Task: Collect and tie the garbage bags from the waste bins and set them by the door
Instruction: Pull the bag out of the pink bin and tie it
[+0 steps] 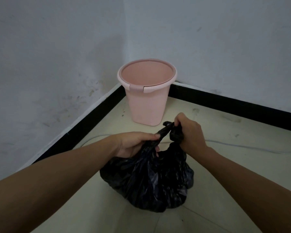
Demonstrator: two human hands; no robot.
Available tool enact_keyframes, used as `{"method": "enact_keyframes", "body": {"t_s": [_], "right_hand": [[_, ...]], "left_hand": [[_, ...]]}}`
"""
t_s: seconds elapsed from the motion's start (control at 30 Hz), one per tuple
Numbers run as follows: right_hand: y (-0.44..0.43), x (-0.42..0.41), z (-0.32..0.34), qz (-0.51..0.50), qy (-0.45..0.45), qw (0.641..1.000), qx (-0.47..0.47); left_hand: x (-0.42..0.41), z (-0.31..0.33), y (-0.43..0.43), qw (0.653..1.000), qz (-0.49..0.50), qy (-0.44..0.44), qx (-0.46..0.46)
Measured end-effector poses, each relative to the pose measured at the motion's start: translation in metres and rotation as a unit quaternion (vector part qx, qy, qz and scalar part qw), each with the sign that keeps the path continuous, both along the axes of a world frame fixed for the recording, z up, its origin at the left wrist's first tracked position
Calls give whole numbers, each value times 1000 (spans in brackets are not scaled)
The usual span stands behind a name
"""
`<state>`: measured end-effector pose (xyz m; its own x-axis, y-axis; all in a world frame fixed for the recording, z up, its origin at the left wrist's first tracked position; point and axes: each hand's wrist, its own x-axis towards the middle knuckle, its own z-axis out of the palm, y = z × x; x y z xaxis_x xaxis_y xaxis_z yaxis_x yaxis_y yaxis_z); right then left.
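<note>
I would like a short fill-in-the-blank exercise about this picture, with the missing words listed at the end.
1. The waste bin standing in the corner is ____ in colour.
2. Both the left hand and the right hand grip the top of the ____ garbage bag.
3. The bag rests on the ____, in front of the bin.
4. Inside, the bin has ____ liner.

Missing words: pink; black; floor; no

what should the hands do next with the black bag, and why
Probably cross the two gathered ends and pull them into a knot: the left hand and right hand each grip a twisted end of the black bag, already out of the pink bin.
</note>
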<state>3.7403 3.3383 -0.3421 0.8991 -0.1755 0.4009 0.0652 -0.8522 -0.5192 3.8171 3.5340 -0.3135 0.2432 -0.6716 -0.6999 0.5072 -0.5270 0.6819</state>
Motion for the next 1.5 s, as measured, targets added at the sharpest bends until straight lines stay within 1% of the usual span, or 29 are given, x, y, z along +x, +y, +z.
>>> {"method": "enact_keyframes", "body": {"t_s": [0.07, 0.13, 0.2, 0.27, 0.43, 0.53, 0.63, 0.67, 0.73, 0.8, 0.83, 0.9, 0.97, 1.03, 1.07, 1.1, 1.13, 1.17, 1.2, 1.23, 1.3, 1.37, 1.43, 1.47, 1.5], "right_hand": [[2, -1, -1, -16, -33, 999, 17], [4, -1, -3, -31, -46, 998, 25], [7, -4, -4, -23, -64, 998, 14], [8, -6, -4, -3, -87, 996, 1], [13, -7, -9, 22, -104, 994, -31], [15, -6, -13, 36, -108, 993, -33], [15, -5, -14, 76, -110, 991, -24], [15, -6, -14, 74, -104, 992, -10], [12, -7, -17, 30, -70, 996, 39], [3, -8, -22, -26, -6, 997, 78], [-2, -9, -25, -51, 35, 995, 80], [-12, -12, -34, -88, 119, 988, 51], [-20, -16, -43, -102, 179, 978, 6], [-28, -22, -50, -108, 214, 970, -42], [-33, -26, -53, -114, 220, 967, -64], [-40, -30, -55, -124, 224, 963, -81], [-47, -34, -55, -137, 228, 959, -94], [-55, -39, -54, -148, 236, 955, -102], [-63, -45, -53, -158, 244, 951, -106], [-70, -49, -53, -167, 251, 947, -110], [-81, -57, -54, -178, 266, 939, -126], [-88, -63, -60, -194, 283, 927, -151], [-92, -65, -65, -206, 300, 918, -156], [-93, -65, -65, -216, 308, 917, -135], [-94, -63, -64, -232, 309, 919, -79]], "left_hand": [[8, -4, 1, 1000, 12, -3, 11], [13, -9, 0, 996, 66, -44, 30], [14, -9, -2, 987, 130, -86, 40], [15, -7, -3, 980, 163, -113, 33], [20, 3, -6, 978, 147, -149, 0], [20, 3, -9, 974, 142, -175, -11], [22, -1, -8, 962, 190, -195, -7], [23, -1, -7, 957, 211, -200, -2], [27, -2, -5, 945, 261, -198, 8], [30, -3, -1, 932, 318, -173, 6], [31, -3, 0, 927, 344, -150, -7], [31, 0, -1, 917, 381, -109, -43], [29, 6, -7, 902, 416, -80, -82], [27, 9, -11, 882, 456, -68, -97], [28, 9, -10, 879, 461, -87, -83], [28, 7, -7, 882, 449, -133, -54], [29, 4, -1, 885, 419, -201, -16], [30, -1, 5, 884, 372, -282, 23], [31, -7, 13, 874, 315, -366, 57], [32, -12, 22, 854, 254, -446, 84], [32, -24, 37, 798, 140, -575, 110], [30, -32, 44, 759, 36, -640, 113], [27, -35, 43, 733, -59, -667, 119], [24, -35, 40, 720, -101, -675, 125], [21, -36, 36, 709, -137, -680, 127]]}}
